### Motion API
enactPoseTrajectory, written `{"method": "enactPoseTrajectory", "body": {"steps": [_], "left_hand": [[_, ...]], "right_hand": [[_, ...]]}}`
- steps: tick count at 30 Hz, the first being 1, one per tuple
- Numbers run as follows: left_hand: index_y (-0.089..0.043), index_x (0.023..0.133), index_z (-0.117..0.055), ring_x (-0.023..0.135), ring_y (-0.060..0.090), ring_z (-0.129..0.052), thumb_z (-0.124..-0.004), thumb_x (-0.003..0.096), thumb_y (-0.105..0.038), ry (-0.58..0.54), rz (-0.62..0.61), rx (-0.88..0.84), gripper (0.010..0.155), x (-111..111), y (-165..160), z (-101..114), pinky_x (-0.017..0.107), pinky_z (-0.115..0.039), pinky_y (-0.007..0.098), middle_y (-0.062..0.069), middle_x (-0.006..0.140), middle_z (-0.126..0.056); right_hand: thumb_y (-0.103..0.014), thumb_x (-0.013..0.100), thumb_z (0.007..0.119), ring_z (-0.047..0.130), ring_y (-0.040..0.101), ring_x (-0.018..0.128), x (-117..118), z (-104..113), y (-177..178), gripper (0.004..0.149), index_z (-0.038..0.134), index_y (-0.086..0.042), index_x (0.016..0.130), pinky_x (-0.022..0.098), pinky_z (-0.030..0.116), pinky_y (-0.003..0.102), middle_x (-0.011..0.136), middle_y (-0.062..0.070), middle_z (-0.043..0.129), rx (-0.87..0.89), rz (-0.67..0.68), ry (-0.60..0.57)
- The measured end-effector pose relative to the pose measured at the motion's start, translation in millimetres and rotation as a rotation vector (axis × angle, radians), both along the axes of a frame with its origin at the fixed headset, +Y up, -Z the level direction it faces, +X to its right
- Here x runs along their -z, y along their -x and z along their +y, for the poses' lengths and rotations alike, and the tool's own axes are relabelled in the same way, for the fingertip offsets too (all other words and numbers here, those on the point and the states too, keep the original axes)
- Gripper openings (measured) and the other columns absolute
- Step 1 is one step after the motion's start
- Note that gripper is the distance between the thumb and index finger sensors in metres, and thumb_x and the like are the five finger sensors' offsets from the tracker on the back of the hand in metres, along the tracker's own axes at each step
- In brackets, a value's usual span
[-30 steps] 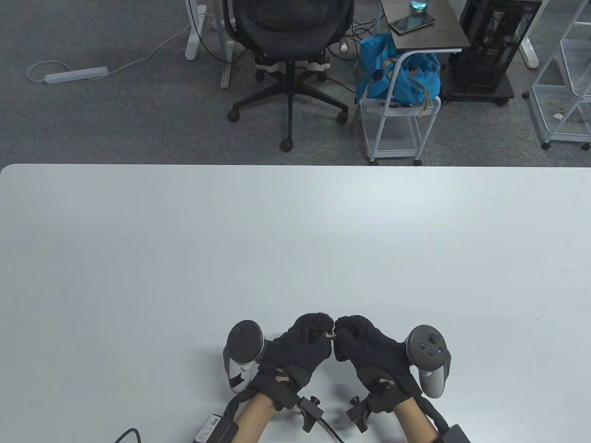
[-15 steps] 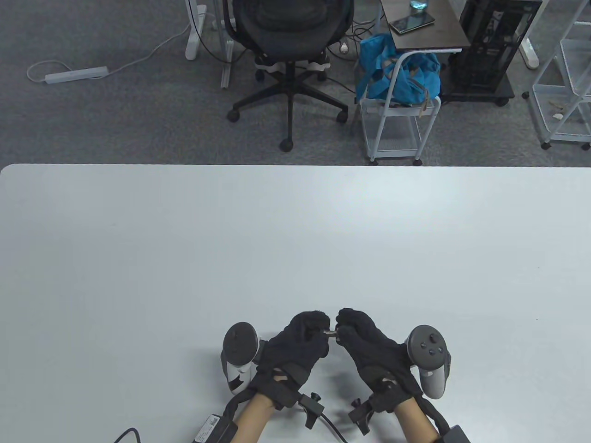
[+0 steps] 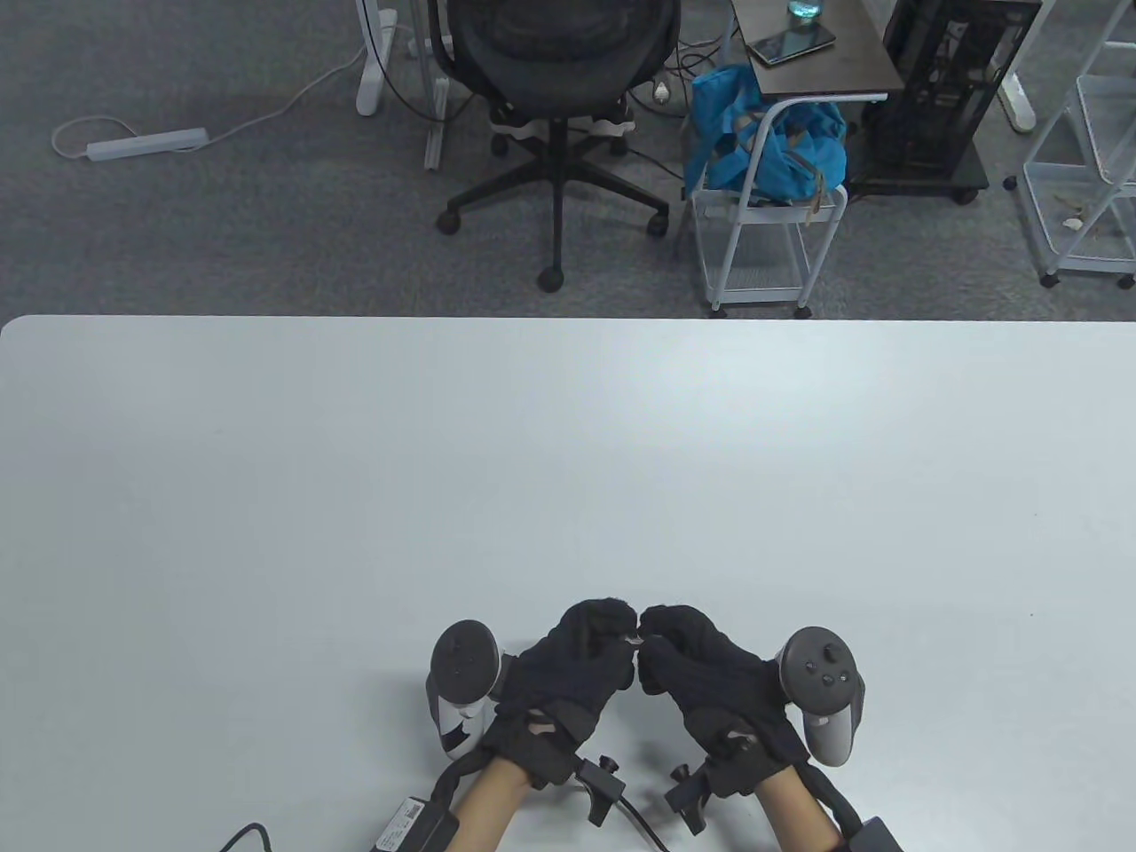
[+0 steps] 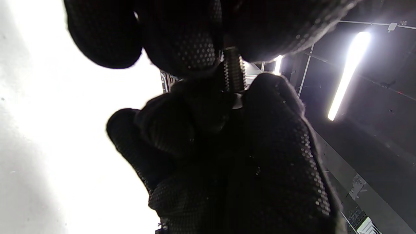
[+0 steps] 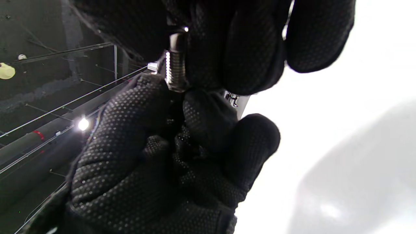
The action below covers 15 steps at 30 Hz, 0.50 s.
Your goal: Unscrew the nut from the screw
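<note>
Table view: your left hand (image 3: 577,666) and right hand (image 3: 701,666) meet fingertip to fingertip above the table (image 3: 568,461) near its front edge, both pinching a small metal piece, the screw (image 3: 634,639), of which only a glint shows between them.

Left wrist view: the threaded shank of the screw (image 4: 233,73) spans the gap between the two gloves, with fingertips (image 4: 195,48) closed on one end. A bright rim at the other end may be the nut (image 4: 238,101); which hand grips which part cannot be told.

Right wrist view: the screw (image 5: 175,65) is again clamped at both ends by gloved fingers (image 5: 208,110). Judged from the exposed thread, the nut is not yet off; turning remains.
</note>
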<state>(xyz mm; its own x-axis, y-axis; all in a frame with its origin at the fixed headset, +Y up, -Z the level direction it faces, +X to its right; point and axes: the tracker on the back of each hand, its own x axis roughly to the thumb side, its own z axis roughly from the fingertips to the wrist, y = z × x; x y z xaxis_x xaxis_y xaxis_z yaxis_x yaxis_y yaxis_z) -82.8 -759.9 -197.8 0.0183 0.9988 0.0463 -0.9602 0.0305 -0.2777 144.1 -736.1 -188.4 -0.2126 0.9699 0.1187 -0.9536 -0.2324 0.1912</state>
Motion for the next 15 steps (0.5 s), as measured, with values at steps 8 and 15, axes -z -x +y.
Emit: {"method": "enactPoseTrajectory", "body": {"steps": [8,15], "left_hand": [[-0.022,0.096,-0.075,0.049,0.020,-0.098,-0.083,0.0494,-0.037,0.004,0.002,-0.002,0.050,-0.1,0.0,0.1,0.049,-0.084,0.053,0.016,0.085,-0.086],[-0.022,0.096,-0.075,0.049,0.020,-0.097,-0.084,0.0491,-0.036,0.023,0.019,-0.022,0.050,0.7,3.1,-1.6,0.050,-0.084,0.053,0.017,0.086,-0.085]], "right_hand": [[-0.038,0.054,0.076,0.096,0.033,0.055,-1.6,2.4,-0.6,0.049,0.076,-0.011,0.095,0.053,0.079,0.059,0.071,0.012,0.093,-0.011,-0.049,-0.052],[-0.040,0.054,0.079,0.080,0.043,0.080,1.1,-1.3,-0.4,0.069,0.052,-0.013,0.111,0.061,0.067,0.066,0.100,0.017,0.072,-0.022,0.055,0.025]]}}
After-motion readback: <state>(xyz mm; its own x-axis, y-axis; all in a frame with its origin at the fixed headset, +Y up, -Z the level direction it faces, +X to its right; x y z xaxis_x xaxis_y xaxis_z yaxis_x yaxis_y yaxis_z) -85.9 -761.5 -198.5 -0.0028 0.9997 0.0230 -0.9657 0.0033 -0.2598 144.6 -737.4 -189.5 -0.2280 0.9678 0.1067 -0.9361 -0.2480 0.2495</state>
